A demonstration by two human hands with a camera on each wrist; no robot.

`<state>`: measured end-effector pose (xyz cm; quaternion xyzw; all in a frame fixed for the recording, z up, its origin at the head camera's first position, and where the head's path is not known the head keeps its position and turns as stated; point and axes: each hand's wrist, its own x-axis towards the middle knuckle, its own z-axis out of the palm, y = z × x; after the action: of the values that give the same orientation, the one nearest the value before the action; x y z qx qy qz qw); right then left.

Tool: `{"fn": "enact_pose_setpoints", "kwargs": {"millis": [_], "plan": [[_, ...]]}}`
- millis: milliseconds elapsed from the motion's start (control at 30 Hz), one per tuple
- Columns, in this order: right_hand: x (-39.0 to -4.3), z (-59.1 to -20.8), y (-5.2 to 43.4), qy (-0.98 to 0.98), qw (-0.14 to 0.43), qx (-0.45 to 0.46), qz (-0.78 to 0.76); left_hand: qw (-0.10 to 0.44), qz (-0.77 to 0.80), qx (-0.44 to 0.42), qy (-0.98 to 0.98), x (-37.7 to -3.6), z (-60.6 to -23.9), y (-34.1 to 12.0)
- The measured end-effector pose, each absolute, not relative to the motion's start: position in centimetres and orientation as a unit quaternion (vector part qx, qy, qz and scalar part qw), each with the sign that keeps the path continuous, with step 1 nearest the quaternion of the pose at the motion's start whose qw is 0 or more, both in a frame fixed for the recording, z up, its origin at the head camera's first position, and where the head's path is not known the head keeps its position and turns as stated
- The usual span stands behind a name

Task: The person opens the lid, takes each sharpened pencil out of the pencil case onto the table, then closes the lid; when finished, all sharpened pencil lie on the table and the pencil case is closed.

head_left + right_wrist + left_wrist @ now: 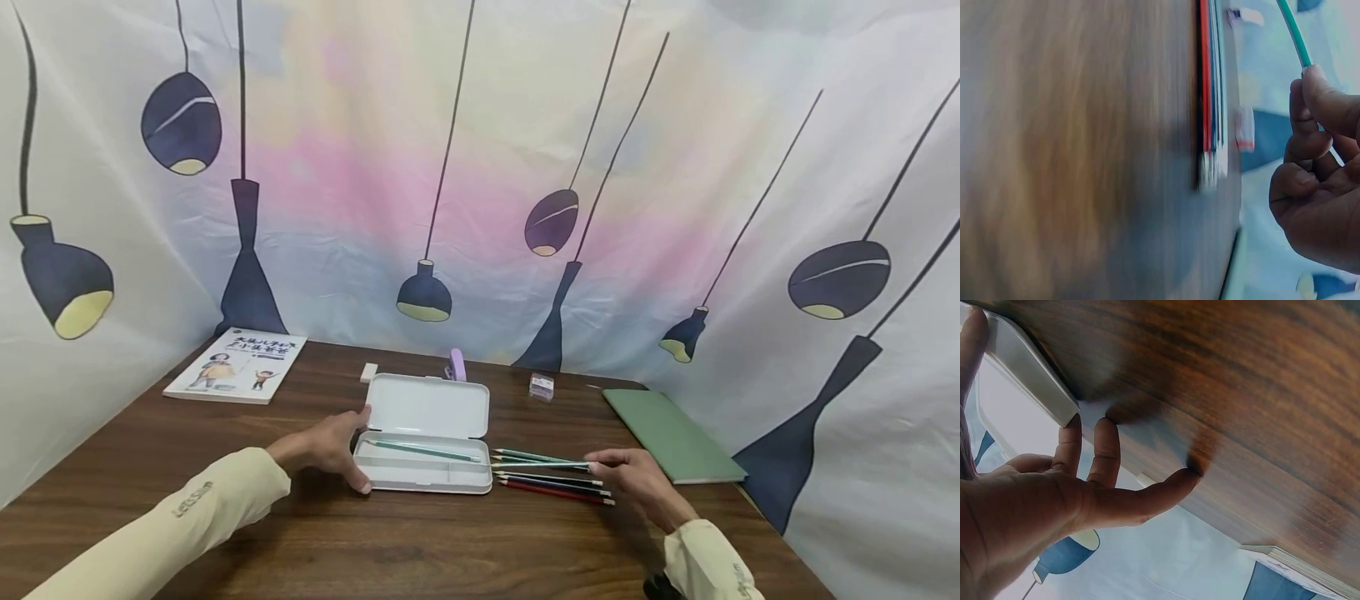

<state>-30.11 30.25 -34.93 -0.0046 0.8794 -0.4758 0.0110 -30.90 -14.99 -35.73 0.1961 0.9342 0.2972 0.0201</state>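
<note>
Brown worktop [360, 542] is noted beneath left hand [333, 448] and right hand [633, 479]. White pencil case [427, 488], lid [429, 406] raised, is touched by the left's spread fingers, nothing gripped. Just beside the right's fingers, loose pencils [555, 491] are left outside. One stowed pencil [423, 451] is found in the rear compartment [450, 444]; one green pencil [1294, 34] is pinched by the right's fingers, presumably to follow.

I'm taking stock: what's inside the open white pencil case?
Inside the white pencil case, at least one green pencil lies in the long rear compartment. The compartment's bottom directly beneath it is covered, so I can't see that.
</note>
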Motion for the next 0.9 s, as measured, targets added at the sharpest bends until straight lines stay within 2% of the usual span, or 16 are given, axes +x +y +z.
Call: {"fn": "enact_pose_setpoints", "kwargs": {"millis": [300,900], "plan": [[-28.1,-36.1,33.9,0.896,0.031,-0.002,-0.444,0.028,0.295,0.198,0.934,-31.0,-35.7,-14.8],[-28.3,-37.3,34.0,0.932,0.007,-0.078,-0.354,0.028,0.294,0.183,0.938,-30.6,-35.5,-14.9]]}}
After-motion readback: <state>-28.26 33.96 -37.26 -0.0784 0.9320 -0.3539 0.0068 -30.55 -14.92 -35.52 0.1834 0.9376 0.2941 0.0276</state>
